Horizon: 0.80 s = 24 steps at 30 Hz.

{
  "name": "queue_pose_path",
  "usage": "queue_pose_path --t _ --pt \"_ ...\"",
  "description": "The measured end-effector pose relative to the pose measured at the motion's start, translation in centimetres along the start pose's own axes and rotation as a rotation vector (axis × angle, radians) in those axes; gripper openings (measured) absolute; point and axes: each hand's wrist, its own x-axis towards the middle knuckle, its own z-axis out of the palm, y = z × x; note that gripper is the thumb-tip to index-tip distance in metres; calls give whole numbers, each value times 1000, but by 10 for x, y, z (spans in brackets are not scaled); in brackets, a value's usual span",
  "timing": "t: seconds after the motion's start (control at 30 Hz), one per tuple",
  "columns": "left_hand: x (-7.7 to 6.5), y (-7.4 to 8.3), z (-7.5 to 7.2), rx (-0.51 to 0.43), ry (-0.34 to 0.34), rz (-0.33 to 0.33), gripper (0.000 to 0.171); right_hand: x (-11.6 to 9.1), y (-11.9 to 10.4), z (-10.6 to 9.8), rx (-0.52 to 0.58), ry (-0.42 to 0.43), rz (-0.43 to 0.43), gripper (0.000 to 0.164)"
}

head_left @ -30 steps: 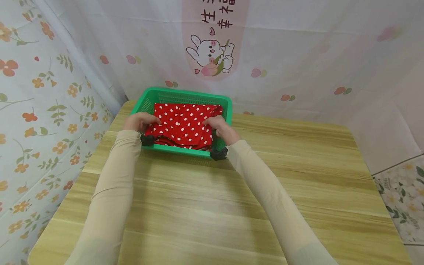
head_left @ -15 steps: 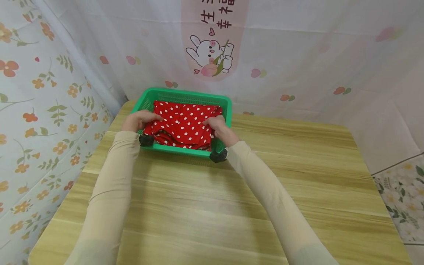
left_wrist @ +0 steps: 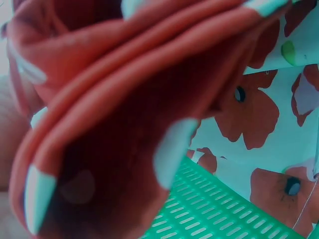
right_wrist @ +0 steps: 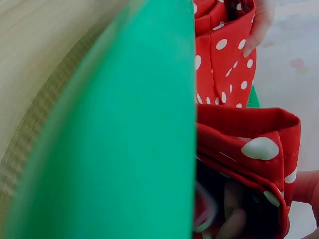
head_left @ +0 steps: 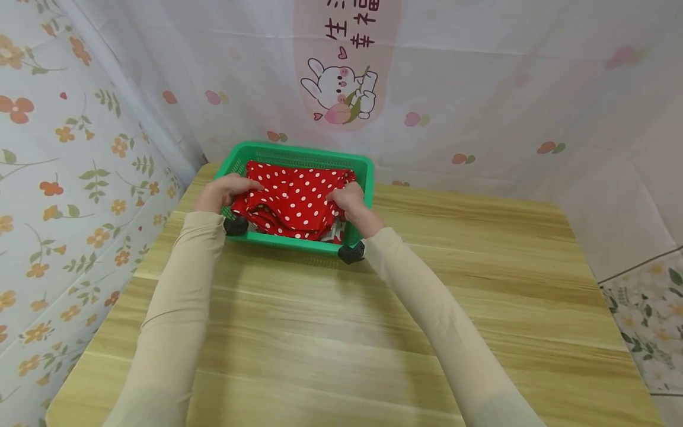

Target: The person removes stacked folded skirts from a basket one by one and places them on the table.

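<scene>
A folded red cloth with white dots [head_left: 301, 198] is inside a green plastic basket [head_left: 288, 240]. My left hand [head_left: 226, 188] grips its left side, thumb on top. At the right side my right hand [head_left: 352, 201] pinches the cloth, and in the right wrist view some fingertips [right_wrist: 234, 221] show underneath its folds. The left wrist view has the layered red folds [left_wrist: 99, 99] lifted close to the camera. Below them lies a white cloth with red flowers [left_wrist: 249, 112], on the basket's slotted bottom [left_wrist: 209, 214].
The basket stands at the back left of a wooden table [head_left: 331, 332], near a white curtain with a rabbit print [head_left: 341, 89]. A flowered curtain [head_left: 80, 196] hangs along the left. A black wrist device [head_left: 352, 252] sits by the basket's front right corner.
The dotted cloth has risen a little, its left front edge opening into loose folds. A whitish patch now shows beneath its right front. Both hands have moved only slightly.
</scene>
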Motion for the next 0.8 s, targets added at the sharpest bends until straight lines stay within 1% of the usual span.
queue_pose_path --t 0.07,0.17,0.27,0.37,0.47,0.57,0.7,0.8 --pt "-1 1 1 4 10 3 59 0 0 1 -15 21 -9 37" --pt "-4 3 2 15 31 16 59 -1 0 0 1 29 -5 39" --pt "-8 7 2 32 56 39 57 -1 1 -3 31 26 -12 42" --pt "-13 11 1 34 65 53 59 -1 0 -7 73 21 -30 44" --pt "-18 16 1 4 46 58 61 0 -2 -13 129 8 -39 42" --pt "-24 21 0 -21 20 76 61 -3 -7 -20 195 -29 -34 40" --pt "-31 27 0 -35 6 103 61 -9 -15 -30 241 -78 -25 47" --pt "-37 30 1 -48 7 107 62 -14 -20 -37 243 -96 -28 53"
